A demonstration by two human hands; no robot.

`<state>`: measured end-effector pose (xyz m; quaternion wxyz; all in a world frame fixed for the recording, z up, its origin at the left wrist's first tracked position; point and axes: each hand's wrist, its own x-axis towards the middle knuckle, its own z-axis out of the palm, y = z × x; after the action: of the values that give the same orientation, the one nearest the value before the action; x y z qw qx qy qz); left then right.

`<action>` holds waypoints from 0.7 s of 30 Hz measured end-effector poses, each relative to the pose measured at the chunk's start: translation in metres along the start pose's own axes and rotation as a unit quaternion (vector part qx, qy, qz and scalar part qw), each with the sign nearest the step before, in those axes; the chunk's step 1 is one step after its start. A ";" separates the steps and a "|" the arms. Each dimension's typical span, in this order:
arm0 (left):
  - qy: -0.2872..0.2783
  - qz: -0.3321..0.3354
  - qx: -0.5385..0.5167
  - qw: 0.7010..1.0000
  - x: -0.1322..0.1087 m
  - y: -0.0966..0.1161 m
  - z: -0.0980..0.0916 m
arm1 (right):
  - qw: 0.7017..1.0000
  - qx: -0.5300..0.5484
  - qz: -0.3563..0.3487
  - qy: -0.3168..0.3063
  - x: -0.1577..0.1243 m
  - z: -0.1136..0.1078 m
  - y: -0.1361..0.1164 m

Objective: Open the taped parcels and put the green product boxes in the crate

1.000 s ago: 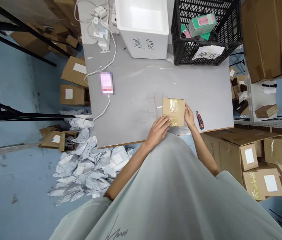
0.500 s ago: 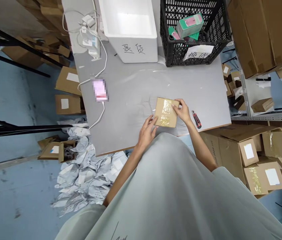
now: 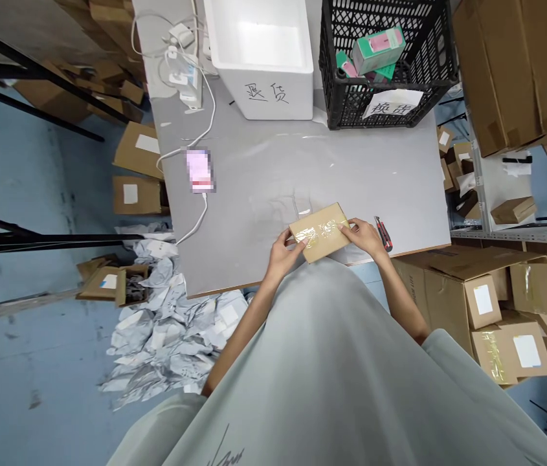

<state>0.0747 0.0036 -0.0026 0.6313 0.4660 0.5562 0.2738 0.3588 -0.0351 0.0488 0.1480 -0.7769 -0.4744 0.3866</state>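
Observation:
A small brown cardboard box with shiny clear tape across its upper face is held near the front edge of the grey table. My left hand grips its left end, thumb on the taped face. At the opposite end, my right hand has closed on the box with fingers over the right edge. The box lies tilted, its right end farther from me. To the right of my right hand lies a red and black utility knife.
A white bin and a black crate holding green and pink boxes stand at the back. A phone with a cable and a power strip are on the left. Grey parcel bags and cartons flank the table.
The box has been turned, so its taped strip now runs from left to right instead of away from me. My left hand has moved from resting beside it to gripping its left end.

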 end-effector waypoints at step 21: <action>0.040 -0.032 -0.005 0.999 0.011 -0.030 -0.022 | 0.959 0.274 -0.063 -0.039 -0.026 0.072 0.044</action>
<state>0.0516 0.0070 -0.0330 0.6188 0.4337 0.5945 0.2748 0.3265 -0.0893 -0.0133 0.3608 -0.6591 -0.4038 0.5218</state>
